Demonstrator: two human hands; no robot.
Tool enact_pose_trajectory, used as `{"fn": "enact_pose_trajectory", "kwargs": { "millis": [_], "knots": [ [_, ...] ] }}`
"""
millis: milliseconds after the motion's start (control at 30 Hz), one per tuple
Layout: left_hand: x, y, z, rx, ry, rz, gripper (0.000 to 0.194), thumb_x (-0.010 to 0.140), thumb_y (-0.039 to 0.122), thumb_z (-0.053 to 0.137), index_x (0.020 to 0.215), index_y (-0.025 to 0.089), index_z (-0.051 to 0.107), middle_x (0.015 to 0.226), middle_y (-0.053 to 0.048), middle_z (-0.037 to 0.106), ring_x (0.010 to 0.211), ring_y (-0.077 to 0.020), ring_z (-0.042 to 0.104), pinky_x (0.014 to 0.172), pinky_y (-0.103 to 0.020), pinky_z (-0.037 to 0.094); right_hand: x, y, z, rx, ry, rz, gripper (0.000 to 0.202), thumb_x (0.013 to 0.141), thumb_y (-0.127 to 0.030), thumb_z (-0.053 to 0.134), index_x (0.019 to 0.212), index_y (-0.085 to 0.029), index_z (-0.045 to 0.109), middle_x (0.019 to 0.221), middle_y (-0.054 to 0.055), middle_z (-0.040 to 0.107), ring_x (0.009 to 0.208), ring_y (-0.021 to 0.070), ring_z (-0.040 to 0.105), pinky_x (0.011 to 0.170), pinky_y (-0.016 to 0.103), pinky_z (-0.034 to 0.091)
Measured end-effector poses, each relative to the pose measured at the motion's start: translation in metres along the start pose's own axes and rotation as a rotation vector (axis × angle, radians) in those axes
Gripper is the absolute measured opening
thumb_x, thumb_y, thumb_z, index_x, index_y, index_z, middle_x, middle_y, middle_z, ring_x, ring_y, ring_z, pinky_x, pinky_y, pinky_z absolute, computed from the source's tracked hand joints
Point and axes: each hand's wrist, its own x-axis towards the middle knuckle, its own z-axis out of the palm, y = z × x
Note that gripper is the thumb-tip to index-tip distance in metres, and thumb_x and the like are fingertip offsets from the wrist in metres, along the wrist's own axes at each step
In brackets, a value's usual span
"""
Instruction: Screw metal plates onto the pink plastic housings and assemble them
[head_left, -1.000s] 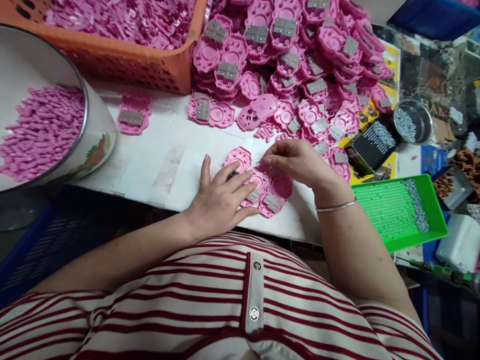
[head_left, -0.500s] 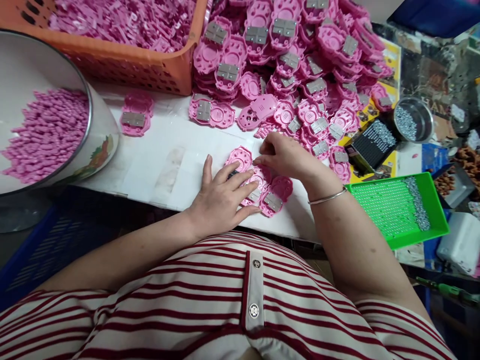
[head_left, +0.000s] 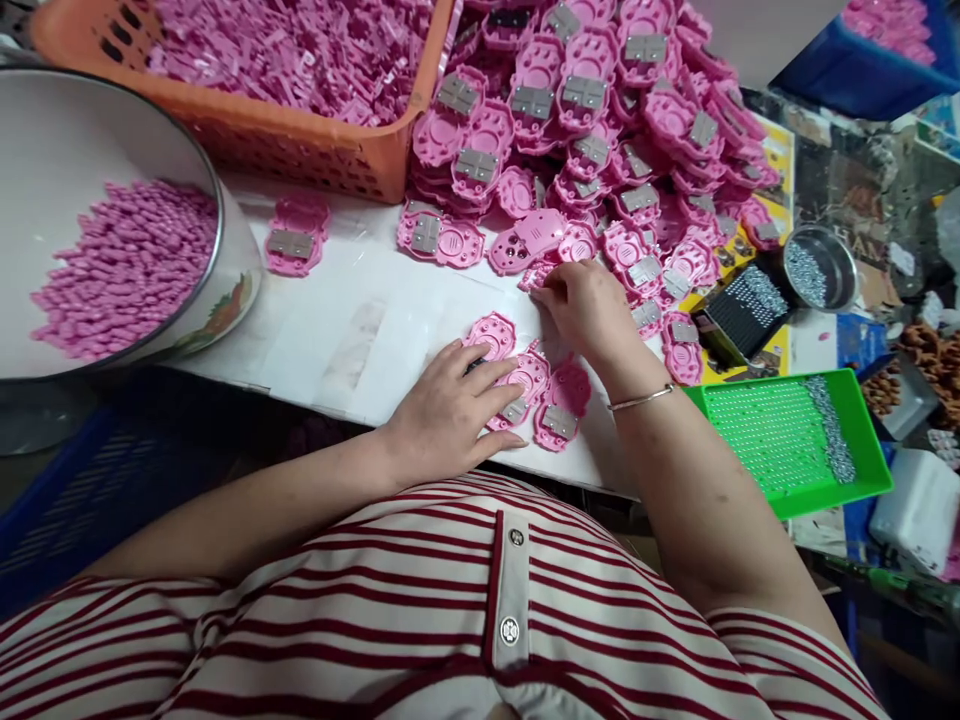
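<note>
My left hand point(head_left: 454, 405) lies with its fingers spread over a group of pink plastic shells point(head_left: 529, 372) near the table's front edge. Grey metal plates show in the shells, one of them a plate point(head_left: 559, 422) in the rightmost shell. Beyond them, my right hand point(head_left: 589, 308) has thumb and fingertips pinched together at a little heap of small pink pieces point(head_left: 537, 274). Whatever sits between those fingertips is too small to make out. A closed pink shell point(head_left: 527, 240), face down or up I cannot tell, rests just behind the heap.
A big pile of pink shells point(head_left: 585, 95) rises at the back. An orange basket point(head_left: 300, 150) of pink parts and a white pot point(head_left: 238, 265) of pink pieces stand left. To the right are a green tray point(head_left: 874, 470), a black screw holder point(head_left: 739, 335) and a metal bowl point(head_left: 851, 280).
My right hand has moved from beside the front shells to the small pink pieces. My left hand stays spread over the shells. The camera view has shifted slightly.
</note>
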Motion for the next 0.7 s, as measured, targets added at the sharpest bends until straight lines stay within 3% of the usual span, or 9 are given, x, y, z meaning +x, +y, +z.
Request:
{"fn": "enact_pose_trajectory", "kwargs": {
  "millis": [133, 267, 367, 533, 700],
  "knots": [
    [0.002, -0.001, 0.0, 0.001, 0.01, 0.003, 0.048, 0.089, 0.052, 0.061, 0.121, 0.017, 0.069, 0.133, -0.011, 0.063, 0.126, -0.0345, 0.047, 0.115, -0.059, 0.031, -0.005, 0.006, 0.002, -0.037, -0.028, -0.045, 0.024, 0.088, -0.024, 0.048, 0.098, -0.016, 0.068, 0.099, 0.015, 0.068, 0.089, 0.0265, 0.06, 0.078, 0.038, 0.045],
    [0.004, -0.003, 0.001, -0.023, 0.005, 0.021, 0.049, 0.09, 0.052, 0.06, 0.121, 0.015, 0.068, 0.131, -0.012, 0.063, 0.126, -0.0336, 0.047, 0.116, -0.054, 0.033, -0.01, 0.012, 0.001, 0.051, 0.063, -0.064, 0.031, 0.089, -0.023, 0.044, 0.112, -0.016, 0.063, 0.107, 0.016, 0.065, 0.097, 0.0262, 0.058, 0.085, 0.04, 0.046],
    [0.005, -0.004, 0.002, -0.042, 0.001, 0.026, 0.049, 0.089, 0.051, 0.061, 0.121, 0.014, 0.068, 0.132, -0.014, 0.062, 0.126, -0.0332, 0.047, 0.115, -0.054, 0.035, -0.011, 0.008, -0.001, 0.213, 0.077, -0.068, 0.024, 0.087, -0.021, 0.047, 0.101, -0.017, 0.065, 0.106, 0.014, 0.064, 0.096, 0.022, 0.058, 0.086, 0.037, 0.046],
    [0.003, -0.004, 0.0, -0.044, -0.001, 0.031, 0.049, 0.089, 0.05, 0.062, 0.121, 0.013, 0.068, 0.13, -0.013, 0.063, 0.127, -0.0337, 0.046, 0.114, -0.052, 0.037, -0.006, -0.011, -0.007, 0.641, -0.19, -0.128, 0.014, 0.083, -0.021, 0.056, 0.091, -0.016, 0.067, 0.085, 0.003, 0.066, 0.077, 0.0132, 0.055, 0.073, 0.029, 0.044],
    [-0.003, -0.007, -0.002, -0.037, -0.014, 0.071, 0.047, 0.088, 0.049, 0.063, 0.12, 0.014, 0.068, 0.132, -0.012, 0.063, 0.125, -0.0334, 0.049, 0.113, -0.053, 0.037, 0.001, -0.023, -0.01, 0.701, -0.414, -0.098, 0.015, 0.085, -0.03, 0.06, 0.081, -0.016, 0.067, 0.066, -0.001, 0.058, 0.059, 0.0084, 0.043, 0.058, 0.026, 0.035]
  ]
}}
